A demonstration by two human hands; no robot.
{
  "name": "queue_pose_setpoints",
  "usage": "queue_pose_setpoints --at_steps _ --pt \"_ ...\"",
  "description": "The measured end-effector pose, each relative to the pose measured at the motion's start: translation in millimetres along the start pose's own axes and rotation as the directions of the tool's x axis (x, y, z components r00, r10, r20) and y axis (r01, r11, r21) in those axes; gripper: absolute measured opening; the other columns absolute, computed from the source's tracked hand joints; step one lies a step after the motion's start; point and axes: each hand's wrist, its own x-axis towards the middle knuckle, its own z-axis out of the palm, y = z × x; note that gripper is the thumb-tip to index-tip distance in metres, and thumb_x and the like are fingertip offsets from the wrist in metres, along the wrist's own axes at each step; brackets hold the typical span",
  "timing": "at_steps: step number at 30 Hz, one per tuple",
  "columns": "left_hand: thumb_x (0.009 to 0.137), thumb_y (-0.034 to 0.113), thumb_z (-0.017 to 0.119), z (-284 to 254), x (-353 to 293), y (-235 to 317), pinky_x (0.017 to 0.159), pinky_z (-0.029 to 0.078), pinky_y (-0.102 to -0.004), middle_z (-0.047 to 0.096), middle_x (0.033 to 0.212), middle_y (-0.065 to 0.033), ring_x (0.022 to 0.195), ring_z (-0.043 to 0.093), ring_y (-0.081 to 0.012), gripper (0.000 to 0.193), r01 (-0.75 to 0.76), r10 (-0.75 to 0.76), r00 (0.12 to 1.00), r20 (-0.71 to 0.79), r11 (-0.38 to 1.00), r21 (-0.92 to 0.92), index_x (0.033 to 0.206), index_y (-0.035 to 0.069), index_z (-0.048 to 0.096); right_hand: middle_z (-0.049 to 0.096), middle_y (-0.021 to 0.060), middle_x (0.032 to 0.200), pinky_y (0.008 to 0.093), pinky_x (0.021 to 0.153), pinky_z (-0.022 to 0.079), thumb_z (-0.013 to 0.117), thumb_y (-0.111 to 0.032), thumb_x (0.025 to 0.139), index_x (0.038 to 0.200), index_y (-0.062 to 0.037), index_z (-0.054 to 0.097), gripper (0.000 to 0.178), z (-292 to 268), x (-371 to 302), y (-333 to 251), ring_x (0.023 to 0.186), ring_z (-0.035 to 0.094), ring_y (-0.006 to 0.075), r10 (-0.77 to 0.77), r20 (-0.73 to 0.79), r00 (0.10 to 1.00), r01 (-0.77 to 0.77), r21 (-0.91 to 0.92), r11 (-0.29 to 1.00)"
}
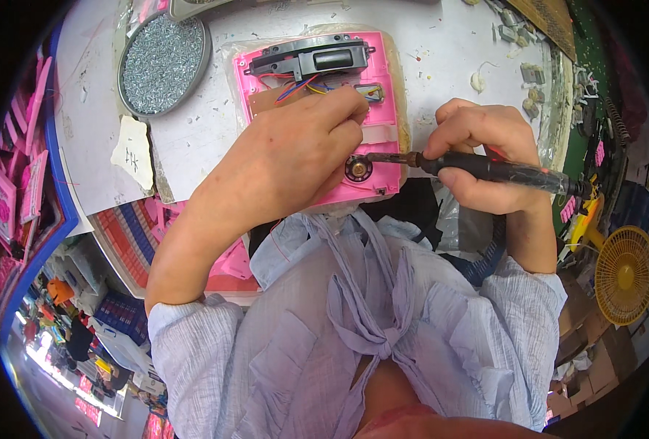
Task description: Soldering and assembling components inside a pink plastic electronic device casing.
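Note:
In front of me on the table lies a pink plastic housing [380,136] with a black module [332,60] at its far end and thin red, blue and yellow wires [295,89]. My right hand [496,143] grips a soldering iron [504,170] by its dark handle, pointing left. Its tip reaches the edge of a small round speaker [359,168] at the housing's near right. Across the housing's left half rests my left hand [288,150], its fingers curled closed beside the speaker. Whatever those fingers pinch is hidden. A small metal-cased part [370,93] sits beyond them.
A round metal dish [206,55] full of small screws stands at the far left of the white table [192,154]. Nearer is a torn white card [132,155]. Small metal parts [532,73] lie at the far right, a yellow fan [626,276] at right, pink parts [31,186] at left.

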Motion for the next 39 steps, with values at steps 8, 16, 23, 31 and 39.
queue_pose_setpoints --at_steps 8,16,23,31,39 --pt "0.074 -0.001 0.073 3.6 2.1 -1.5 0.075 0.057 -0.0396 0.061 0.111 -0.0104 0.093 0.066 -0.0310 0.023 -0.027 0.028 0.998 -0.051 0.999 0.026 0.092 0.003 0.060 0.055 0.0006 0.057 0.0266 0.048 0.034 0.074 -0.010 0.077 0.096 -0.0028 0.072 0.021 1.5 -0.9 -10.5 0.047 0.047 0.0092 0.007 -0.058 0.998 -0.007 -0.005 1.000" --pt "0.075 -0.001 0.073 4.6 -1.4 -4.2 0.076 0.056 -0.0397 0.061 0.112 -0.0106 0.093 0.066 -0.0313 0.022 -0.046 0.047 0.997 -0.063 0.999 0.011 0.092 0.003 0.060 0.067 0.0092 0.084 0.0330 0.086 0.048 0.077 -0.019 0.076 0.102 0.0025 0.066 0.035 -29.6 -76.2 -13.3 0.081 0.065 0.0169 0.118 -0.387 0.915 -0.022 0.244 0.970" --pt "0.080 0.006 0.069 -6.7 2.8 -1.3 0.087 0.053 -0.0437 0.061 0.114 -0.0161 0.103 0.064 -0.0355 0.020 -0.022 0.020 0.998 0.053 0.999 0.044 0.096 0.000 0.061 0.064 0.0061 0.090 0.0346 0.096 0.055 0.066 -0.007 0.094 0.106 -0.0018 0.063 0.013 -105.4 -226.9 9.9 0.087 0.065 0.0172 0.205 -0.964 0.171 -0.073 0.195 0.978" --pt "0.074 -0.002 0.071 -1.0 9.8 15.6 0.078 0.052 -0.0439 0.062 0.104 -0.0158 0.091 0.063 -0.0357 0.021 0.022 -0.022 1.000 -0.006 1.000 0.004 0.092 0.001 0.060 0.059 0.0005 0.077 0.0211 0.061 0.044 0.071 -0.002 0.085 0.082 -0.0044 0.063 0.009 -139.8 -247.7 -7.5 0.066 0.054 0.0088 -0.143 -0.975 -0.173 -0.264 -0.093 0.960" --pt "0.074 -0.001 0.072 -0.1 5.5 8.8 0.080 0.053 -0.0440 0.063 0.107 -0.0161 0.095 0.064 -0.0367 0.023 -0.028 0.029 0.999 -0.027 0.999 0.038 0.094 0.001 0.062 0.064 0.0003 0.078 0.0232 0.059 0.045 0.082 -0.013 0.083 0.091 -0.0072 0.070 0.015 -208.6 -206.4 39.4 0.067 0.058 0.0092 -0.047 -0.993 -0.108 -0.380 -0.002 0.925"
